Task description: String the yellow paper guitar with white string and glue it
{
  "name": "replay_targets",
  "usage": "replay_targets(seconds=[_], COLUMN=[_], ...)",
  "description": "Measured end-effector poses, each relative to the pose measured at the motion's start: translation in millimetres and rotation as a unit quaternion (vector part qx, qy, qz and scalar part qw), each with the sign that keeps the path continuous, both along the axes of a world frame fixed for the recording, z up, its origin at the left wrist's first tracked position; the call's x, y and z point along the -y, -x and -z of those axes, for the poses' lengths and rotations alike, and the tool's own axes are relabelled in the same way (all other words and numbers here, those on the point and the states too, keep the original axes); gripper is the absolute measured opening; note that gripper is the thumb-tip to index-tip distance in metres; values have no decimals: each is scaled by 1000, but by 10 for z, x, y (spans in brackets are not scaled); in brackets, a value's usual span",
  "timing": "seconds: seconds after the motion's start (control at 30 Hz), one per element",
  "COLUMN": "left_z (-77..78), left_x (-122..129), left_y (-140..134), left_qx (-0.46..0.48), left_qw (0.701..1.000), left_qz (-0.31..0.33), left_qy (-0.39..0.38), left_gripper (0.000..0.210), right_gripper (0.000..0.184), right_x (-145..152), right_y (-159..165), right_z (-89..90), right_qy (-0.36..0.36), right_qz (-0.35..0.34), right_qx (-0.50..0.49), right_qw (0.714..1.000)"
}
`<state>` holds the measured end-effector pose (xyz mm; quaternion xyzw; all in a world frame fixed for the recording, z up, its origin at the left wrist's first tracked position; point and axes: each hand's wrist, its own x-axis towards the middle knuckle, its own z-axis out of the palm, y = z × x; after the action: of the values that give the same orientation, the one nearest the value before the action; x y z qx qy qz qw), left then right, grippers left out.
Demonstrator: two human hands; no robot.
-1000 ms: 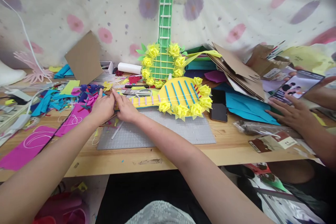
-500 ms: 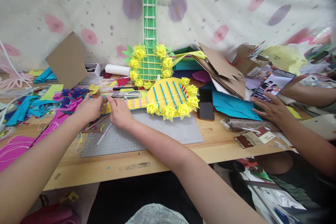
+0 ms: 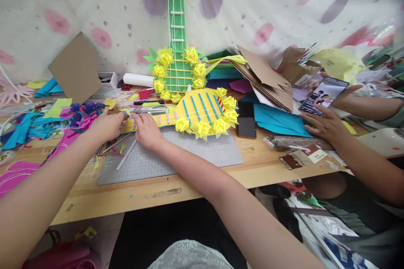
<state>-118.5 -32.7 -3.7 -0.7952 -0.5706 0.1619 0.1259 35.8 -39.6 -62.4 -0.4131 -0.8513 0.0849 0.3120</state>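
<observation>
A yellow paper toy guitar (image 3: 202,107) lies across the grey cutting mat (image 3: 176,151). It has blue bars, yellow paper roses round its body and short purple strips along its neck. Thin white string runs over the body towards my hands. My left hand (image 3: 109,125) is closed at the far left end of the neck, its fingertips partly hidden. Just beside it, my right hand (image 3: 147,132) has its bent fingers on the neck; whether they also grip the string I cannot tell. Scissors (image 3: 156,109) lie behind the neck, and a thin pale strip (image 3: 126,155) rests on the mat.
A green toy guitar (image 3: 176,29) stands upright behind. Paper scraps (image 3: 28,126) cover the left side; a cardboard sheet (image 3: 75,67) leans there. A dark phone (image 3: 246,119) and blue paper (image 3: 277,118) lie right. Another person's hand (image 3: 325,124) touches a lit phone (image 3: 325,96).
My right hand's fingers have come down flatter onto the neck and slightly apart from my left hand. The view has tipped down a little. The other person's phone has tilted.
</observation>
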Motion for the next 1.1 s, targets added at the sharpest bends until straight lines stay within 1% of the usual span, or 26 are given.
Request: replay_targets(seconds=[0.17, 0.37, 0.47, 0.5, 0.63, 0.73, 0.83, 0.9, 1.1], left_z=[-56, -9, 1, -3, -42, -61, -68, -74, -98], left_x=[67, 11, 8, 17, 71, 88, 82, 75, 87], left_y=[-68, 4, 34, 37, 25, 30, 55, 69, 92], left_qx=[4, 37, 58, 58, 29, 8, 11, 17, 31], left_qw=[1000, 999, 998, 998, 999, 1000, 1000, 1000, 999], left_qz=[-12, -4, -6, -8, -19, -23, -12, -8, -9], left_qy=[4, -6, -8, -7, -1, -3, -5, -4, -12], left_gripper=[37, 41, 41, 41, 45, 44, 42, 42, 38], right_gripper=[51, 48, 46, 48, 66, 72, 72, 69, 63], right_x=[-63, -160, -191, -197, -212, -227, -249, -263, -268], right_y=[-46, -175, -206, -200, -94, 11, 73, 85, 74], right_z=[-17, -45, -53, -56, -90, -125, -137, -129, -104], right_qy=[10, -12, -9, -4, 1, 8, 24, 36, 51], right_qz=[2, -2, 7, 8, -9, -23, -14, -6, -7], right_qx=[11, 21, 34, 40, 77, 111, 146, 159, 162], right_qw=[1000, 1000, 999, 999, 997, 994, 989, 987, 986])
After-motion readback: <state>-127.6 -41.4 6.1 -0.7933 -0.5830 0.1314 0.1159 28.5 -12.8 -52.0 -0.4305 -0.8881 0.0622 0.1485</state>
